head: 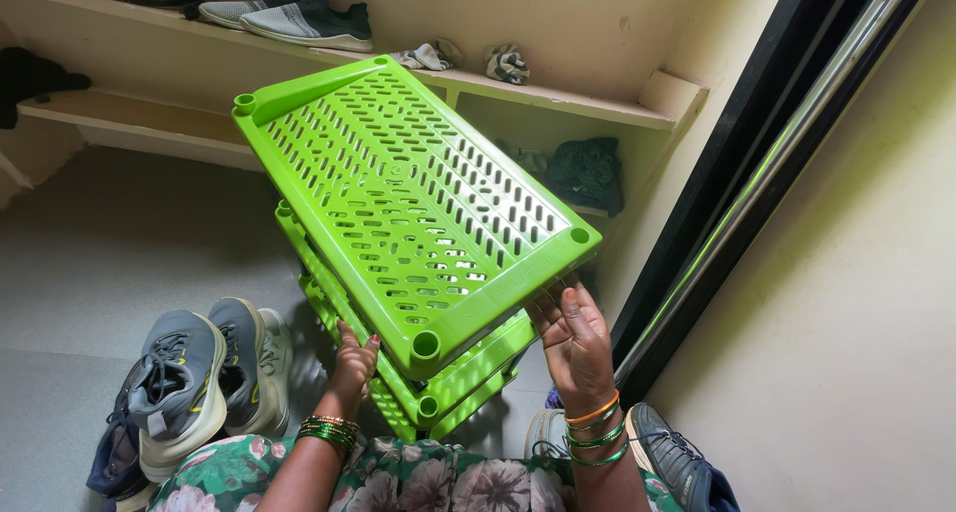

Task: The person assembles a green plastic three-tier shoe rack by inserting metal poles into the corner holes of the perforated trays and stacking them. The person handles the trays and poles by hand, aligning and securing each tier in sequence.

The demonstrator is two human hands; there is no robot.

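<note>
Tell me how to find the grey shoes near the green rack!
Start at the big green rack that both hands grip, the left hand and the right hand. Look down at the floor left of it. The grey shoes sit there side by side, toes pointing up, unlike the pair high on the wall shelf.

A: How many green slotted shelves [408,198] in that stack?
B: Three tiers show. Two hands.
A: Shoes?
B: Two grey sneakers [204,373] near left, one far on the ledge [309,19].
</note>
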